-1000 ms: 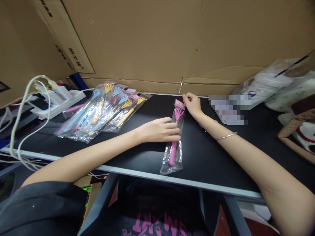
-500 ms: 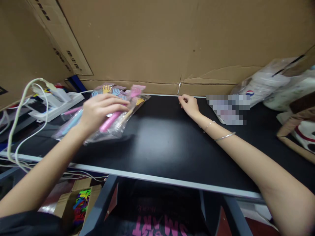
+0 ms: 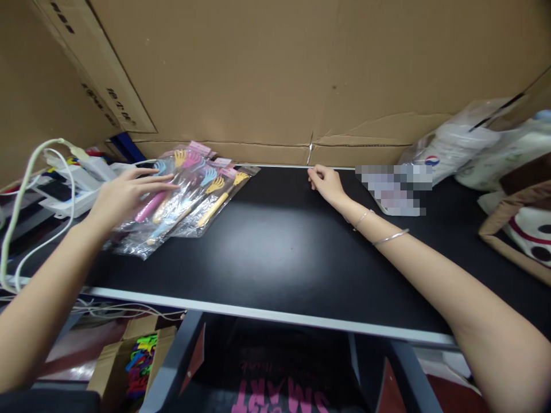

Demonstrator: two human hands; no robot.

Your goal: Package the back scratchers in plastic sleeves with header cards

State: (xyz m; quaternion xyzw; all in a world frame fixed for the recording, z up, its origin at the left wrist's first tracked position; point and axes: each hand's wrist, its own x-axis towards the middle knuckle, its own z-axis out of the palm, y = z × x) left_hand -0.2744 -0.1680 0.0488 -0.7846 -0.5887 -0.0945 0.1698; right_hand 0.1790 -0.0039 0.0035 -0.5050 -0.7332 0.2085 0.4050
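Several back scratchers (image 3: 214, 209) with hand-shaped heads in yellow, blue and pink lie in clear plastic sleeves on the left of the black desk (image 3: 275, 269). My left hand (image 3: 129, 195) is over the left side of this pile, fingers stretched out. It grips nothing; whether the fingertips touch the plastic I cannot tell. Part of the pile is hidden beneath it. Far to the right, my right hand (image 3: 327, 182) rests near the desk's back edge, its fingers curled into a loose fist with nothing visible in them.
A white power strip (image 3: 71, 203) and looped white cables (image 3: 30, 166) are at the left. Cardboard (image 3: 241, 74) walls the back. On the right stand a lidded cup (image 3: 456, 146) in plastic and a bag (image 3: 534, 229). A cardboard box (image 3: 105, 367) sits below the desk.
My left hand has moved left across the pile, uncovering more of the wrapped back scratchers. A pink one that stood raised under the hand now lies lower. My right hand stays put.
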